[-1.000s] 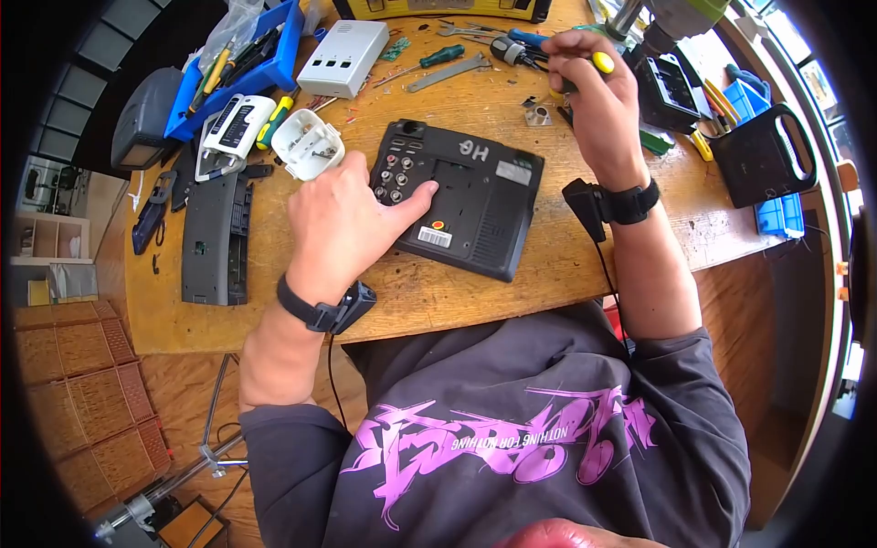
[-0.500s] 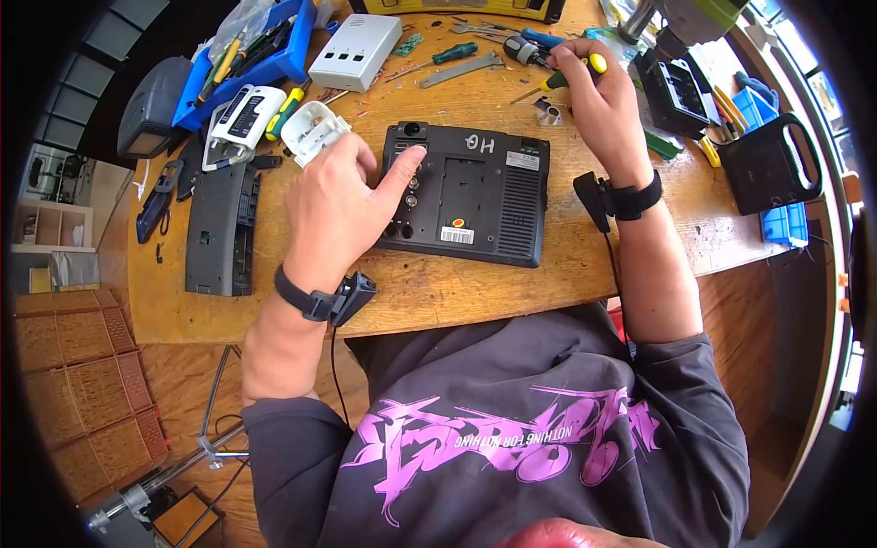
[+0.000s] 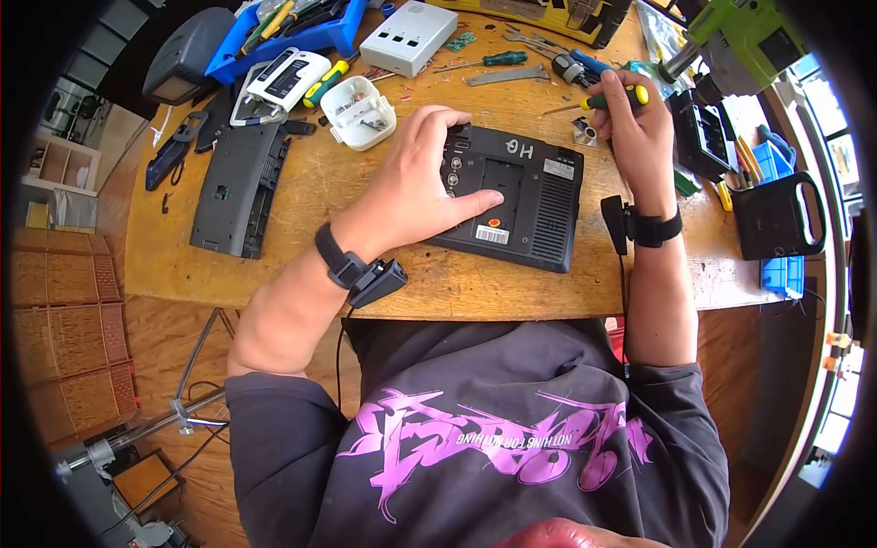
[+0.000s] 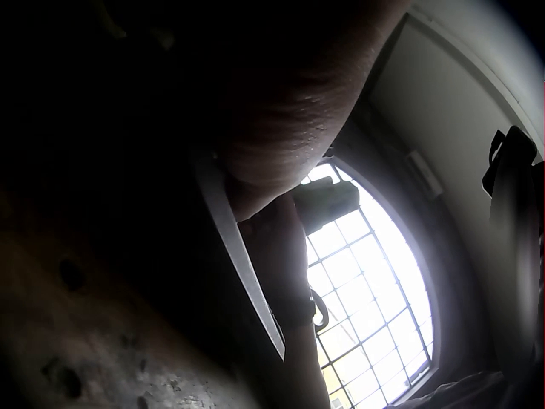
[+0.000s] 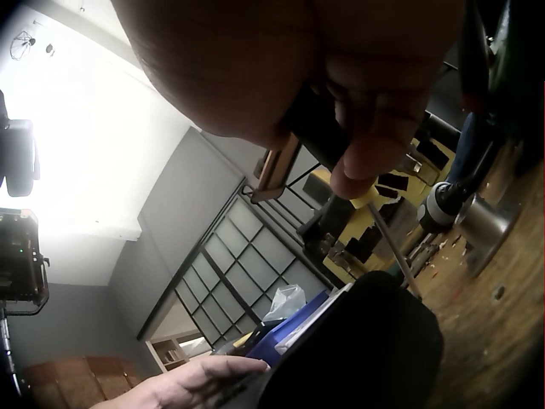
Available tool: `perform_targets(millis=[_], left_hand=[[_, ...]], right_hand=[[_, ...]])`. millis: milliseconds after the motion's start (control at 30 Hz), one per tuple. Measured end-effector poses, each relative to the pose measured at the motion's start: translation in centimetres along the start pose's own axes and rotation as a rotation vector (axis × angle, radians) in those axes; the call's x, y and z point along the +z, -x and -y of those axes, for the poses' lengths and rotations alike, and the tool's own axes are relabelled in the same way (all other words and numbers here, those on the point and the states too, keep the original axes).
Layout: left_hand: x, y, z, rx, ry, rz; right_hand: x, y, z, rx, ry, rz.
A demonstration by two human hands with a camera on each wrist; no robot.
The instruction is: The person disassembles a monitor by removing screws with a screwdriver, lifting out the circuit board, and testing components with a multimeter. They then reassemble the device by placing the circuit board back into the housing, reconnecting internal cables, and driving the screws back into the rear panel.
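A black device (image 3: 554, 219) with "HQ" marked on its back lies on the wooden bench in front of the person. Over its left side rests the left hand (image 3: 416, 183), thumb stretched across the back and the other fingers bent by the far left corner. The hand hides some of the round metal sockets there. To the right, above the bench, the right hand (image 3: 637, 128) holds a screwdriver (image 3: 641, 95) with a yellow and dark green handle. Its thin shaft (image 5: 393, 247) points left, near a small metal flanged tube (image 3: 586, 133). The left wrist view is mostly dark.
Left of the device are an open white box (image 3: 356, 111) of small parts and a long black casing (image 3: 239, 192). Behind lie a white case (image 3: 408, 36), a flat metal tool (image 3: 507, 76) and a green-handled screwdriver (image 3: 504, 58). A blue tool bin (image 3: 347, 35) stands far left, a green drill (image 3: 763, 41) far right.
The left hand first lay on the device, lifted at its left side, then settled back with the thumb across it. The device has turned. The screwdriver in the right hand has swung into view, shaft leftward.
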State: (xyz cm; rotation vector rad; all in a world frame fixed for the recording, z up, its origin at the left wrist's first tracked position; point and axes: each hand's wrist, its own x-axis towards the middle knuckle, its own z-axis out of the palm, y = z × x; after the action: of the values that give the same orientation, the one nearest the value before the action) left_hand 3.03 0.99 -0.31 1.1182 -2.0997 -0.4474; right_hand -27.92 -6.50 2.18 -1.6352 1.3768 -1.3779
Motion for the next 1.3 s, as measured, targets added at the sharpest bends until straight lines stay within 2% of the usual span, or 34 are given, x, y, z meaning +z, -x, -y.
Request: perform_targets(millis=[167, 267, 433, 633, 867, 1100, 1167, 1233, 1300], left_hand=[[-0.2, 0.0, -0.7, -0.02, -0.085, -0.038], [0.0, -0.2, 0.0, -0.052, -0.051, -0.077], [0.4, -0.2, 0.7, -0.11, 0.011, -0.107], [0.9, 0.0, 1.1, -0.135, 0.05, -0.139], [0.4, -0.2, 1.3, -0.051, 0.025, -0.179], [-1.1, -0.8, 1.7, -0.056, 0.074, -0.229], [-2.1, -1.2, 3.0, -0.018, -0.145, -0.402], [-3.2, -1.5, 4.6, -0.073, -0.347, -0.478], [-4.4, -1.3, 6.4, -0.159, -0.505, -0.484]], right_hand=[[0.3, 0.3, 0.3, 0.001, -0.063, 0.001], [0.1, 0.2, 0.2, 0.031, -0.05, 0.007], [0.1, 0.1, 0.3, -0.069, -0.147, -0.003], [0.5, 0.1, 0.6, -0.071, -0.274, 0.022], [0.4, -0.1, 0.4, -0.057, -0.227, 0.045], [0.4, -0.1, 0.4, -0.053, -0.195, 0.054], [0.5, 0.0, 0.6, -0.047, -0.179, 0.048], [0.5, -0.1, 0.5, -0.043, -0.18, 0.048], [0.4, -0.1, 0.4, -0.04, -0.182, 0.044]])
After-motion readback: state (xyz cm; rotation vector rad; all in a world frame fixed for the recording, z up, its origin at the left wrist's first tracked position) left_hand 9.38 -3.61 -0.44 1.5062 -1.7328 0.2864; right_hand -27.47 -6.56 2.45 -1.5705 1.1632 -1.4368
